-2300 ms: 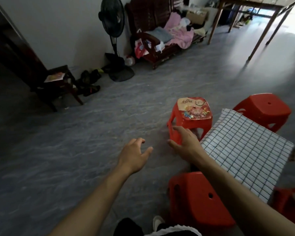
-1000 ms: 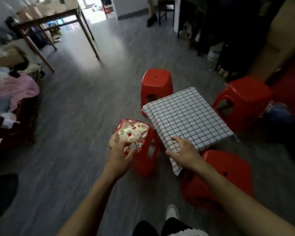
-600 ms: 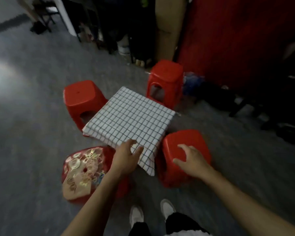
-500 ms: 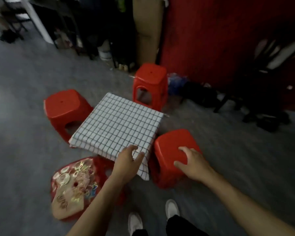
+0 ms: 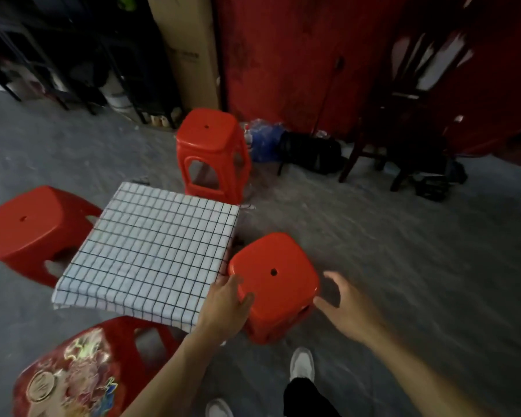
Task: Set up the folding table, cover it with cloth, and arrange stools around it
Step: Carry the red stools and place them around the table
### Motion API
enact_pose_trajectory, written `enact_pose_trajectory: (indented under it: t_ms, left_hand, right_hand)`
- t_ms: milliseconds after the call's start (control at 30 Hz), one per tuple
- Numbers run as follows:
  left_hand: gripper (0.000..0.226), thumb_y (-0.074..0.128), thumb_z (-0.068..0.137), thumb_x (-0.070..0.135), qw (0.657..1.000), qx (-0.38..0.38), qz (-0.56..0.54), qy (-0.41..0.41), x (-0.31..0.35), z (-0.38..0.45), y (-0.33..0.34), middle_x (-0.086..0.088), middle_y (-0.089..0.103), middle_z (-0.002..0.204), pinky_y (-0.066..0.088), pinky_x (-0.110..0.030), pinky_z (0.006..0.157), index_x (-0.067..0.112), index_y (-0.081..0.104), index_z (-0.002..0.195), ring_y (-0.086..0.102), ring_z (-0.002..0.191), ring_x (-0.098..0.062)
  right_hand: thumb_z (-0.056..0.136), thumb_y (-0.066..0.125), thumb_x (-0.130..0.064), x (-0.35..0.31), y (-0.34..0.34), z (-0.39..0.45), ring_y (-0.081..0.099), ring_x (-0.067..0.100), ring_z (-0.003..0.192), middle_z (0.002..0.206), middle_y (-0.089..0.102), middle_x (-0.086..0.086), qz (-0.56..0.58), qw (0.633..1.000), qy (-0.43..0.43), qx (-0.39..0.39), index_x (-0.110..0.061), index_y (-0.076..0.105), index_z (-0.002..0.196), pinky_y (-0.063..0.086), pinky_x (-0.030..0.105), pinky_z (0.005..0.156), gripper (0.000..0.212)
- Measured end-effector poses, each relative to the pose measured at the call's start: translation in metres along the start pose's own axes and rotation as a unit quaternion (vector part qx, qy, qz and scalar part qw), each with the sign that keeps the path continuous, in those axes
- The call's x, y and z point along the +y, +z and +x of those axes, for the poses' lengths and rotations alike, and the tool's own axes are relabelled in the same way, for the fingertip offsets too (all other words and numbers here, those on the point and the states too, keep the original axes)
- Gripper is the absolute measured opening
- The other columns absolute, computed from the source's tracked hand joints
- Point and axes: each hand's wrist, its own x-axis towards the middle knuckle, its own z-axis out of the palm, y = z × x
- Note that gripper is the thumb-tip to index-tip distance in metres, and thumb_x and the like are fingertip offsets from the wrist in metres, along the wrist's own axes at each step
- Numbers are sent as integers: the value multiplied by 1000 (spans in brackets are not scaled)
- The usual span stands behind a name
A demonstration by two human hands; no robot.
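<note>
A person stands over a low folding table (image 5: 151, 251) already draped in a white cloth (image 5: 139, 278) with a black grid, two white shoes (image 5: 302, 367) planted on the grey floor (image 5: 403, 251) just short of it. Nearest the camera, at the table's near-left corner, sits a red stool with a printed seat (image 5: 73, 377), its edge tucked partly under the hanging cloth. At the table's near-right side the person works on a plain red stool (image 5: 272, 281): the left hand (image 5: 223, 308) lies against the stool's left edge, fingers curved over the seat rim and thumb on top, right beside the cloth's corner, while the right hand (image 5: 348, 305) hovers spread at the stool's right side, fingers apart; whether it touches the plastic cannot be told. The two-sided approach suggests the stool is being squared up and nudged in toward the table. A third red stool (image 5: 33, 230) stands at the table's left side, its seat close against the cloth, and a taller fourth stool (image 5: 212, 152) stands upright at the far side. With a seat on every side, the arrangement looks nearly finished. Beyond the table rise a red wall (image 5: 298, 55), a cardboard carton (image 5: 187, 49) and dark clutter.
</note>
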Motion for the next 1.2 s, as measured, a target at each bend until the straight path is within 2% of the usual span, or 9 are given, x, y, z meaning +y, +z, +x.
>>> enact_pose_trajectory:
  t_ms: [133, 233, 400, 600, 700, 800, 933, 1067, 1200]
  left_hand:
    - [58, 46, 87, 57, 999, -13, -6, -36, -4, 27, 43, -3, 60, 122, 49, -42, 92, 23, 51, 134, 55, 110, -21]
    - [63, 52, 91, 50, 998, -13, -25, -50, -9, 45, 75, -4, 54, 133, 45, -40, 96, 21, 37, 145, 51, 117, -24]
    - [74, 61, 92, 40, 997, 24, -45, -49, -25, 85, 121, -9, 30, 151, 46, -37, 94, 19, 23, 152, 44, 128, -28]
    - [68, 54, 93, 45, 995, 7, -38, -91, -58, 126, 174, -10, 25, 154, 47, -41, 97, 22, 23, 150, 38, 130, -30]
    - [68, 52, 93, 49, 995, -13, 4, -94, -67, 140, 200, -9, 19, 157, 45, -45, 102, 25, 22, 148, 30, 136, -31]
    - [76, 59, 88, 48, 992, -15, 3, -126, -75, 153, 220, -7, 0, 162, 44, -48, 104, 30, 18, 149, 19, 142, -32]
    - [97, 73, 80, 43, 987, -2, -13, -161, -87, 166, 238, -6, -19, 160, 46, -49, 103, 36, 7, 151, 9, 145, -34]
    - [106, 74, 81, 34, 978, 3, -83, -190, -90, 174, 248, -16, -15, 161, 35, -49, 111, 34, -2, 155, 5, 146, -38]
    - [106, 74, 81, 31, 965, 29, -132, -224, -95, 182, 251, -22, 0, 161, 29, -54, 113, 36, -3, 154, 15, 143, -43]
  right_hand:
    - [88, 67, -41, 24, 4, 54, 54, 18, 121, 134, 56, 3, 8, 1000, -15, 20, -24, 48, 138, 39, 26, 98, 57]
    - [89, 66, -40, 36, 14, 92, 52, 19, 124, 136, 54, 2, 1, 999, -25, 31, -24, 47, 139, 40, 30, 101, 56]
    - [87, 65, -47, 62, 67, 135, 42, 15, 132, 145, 39, -1, -72, 995, -48, -57, -28, 35, 149, 33, 25, 108, 71]
    - [88, 59, -53, 96, 132, 180, 32, 20, 140, 152, 27, 1, -108, 990, -24, -82, -30, 23, 153, 35, 43, 112, 77]
    - [88, 48, -58, 108, 156, 206, 19, 26, 147, 159, 14, 5, -130, 987, -6, -98, -35, 13, 154, 28, 50, 116, 78]
    - [95, 45, -56, 116, 171, 228, 5, 31, 149, 164, -3, 6, -175, 978, 11, -116, -38, 3, 155, 15, 53, 119, 76]
    - [87, 57, -61, 124, 183, 259, 8, 37, 148, 163, -5, 13, -133, 988, 39, -71, -43, -3, 154, 17, 54, 118, 91]
    - [78, 66, -65, 137, 196, 288, 10, 39, 148, 162, -7, 14, -131, 986, 49, -95, -48, -10, 151, 22, 58, 116, 106]
    - [70, 73, -64, 145, 208, 306, 22, 36, 145, 159, 9, 16, -111, 990, 35, -80, -47, -8, 149, 30, 55, 114, 115]
